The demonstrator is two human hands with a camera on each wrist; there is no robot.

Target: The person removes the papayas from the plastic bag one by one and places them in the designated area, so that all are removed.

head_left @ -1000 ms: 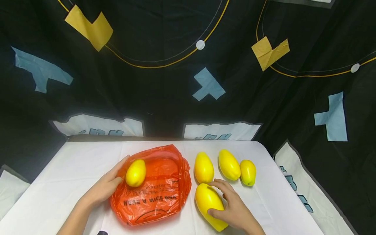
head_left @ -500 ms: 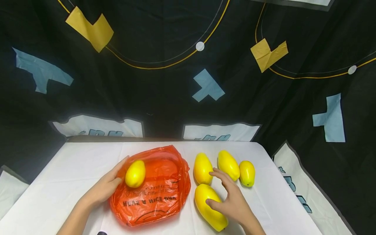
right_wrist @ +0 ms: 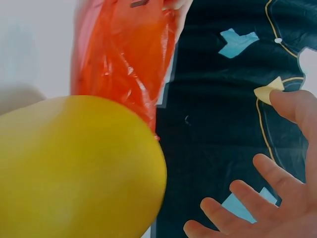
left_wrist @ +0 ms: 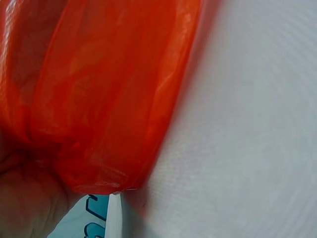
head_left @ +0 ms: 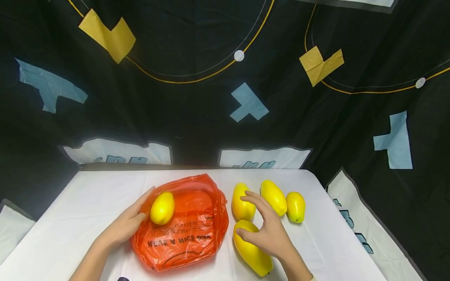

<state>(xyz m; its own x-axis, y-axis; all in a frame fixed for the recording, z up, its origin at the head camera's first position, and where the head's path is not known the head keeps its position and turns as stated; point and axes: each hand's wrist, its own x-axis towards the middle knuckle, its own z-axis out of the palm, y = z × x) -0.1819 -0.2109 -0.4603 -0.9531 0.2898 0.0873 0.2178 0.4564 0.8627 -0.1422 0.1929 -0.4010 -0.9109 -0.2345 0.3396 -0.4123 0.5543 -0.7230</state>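
My left hand [head_left: 128, 222] grips the left edge of a red plastic bag [head_left: 186, 210] printed with dark lettering, and the bag bunches at the hand in the left wrist view. A small yellow mango-like fruit [head_left: 162, 208] shows at the bag's left side, near the left thumb. Over a large, long yellow fruit [head_left: 251, 251], my right hand [head_left: 268, 230] hovers with fingers spread and nothing between them. In the right wrist view the large yellow fruit [right_wrist: 84, 168] is apart from the fingers. Behind it lies another yellow fruit [head_left: 242, 207], partly covered by the fingertips.
Two more yellow fruits lie side by side at the back right, a longer one [head_left: 272, 195] and a shorter one [head_left: 296, 207]. A small dark object [head_left: 123, 278] peeks in at the front edge. A black patterned cloth [head_left: 197, 109] hangs behind the white table [head_left: 102, 195].
My right hand has come off the large yellow fruit and moved up and to the left, its fingers spreading. The left hand, bag and fruits stay where they were.
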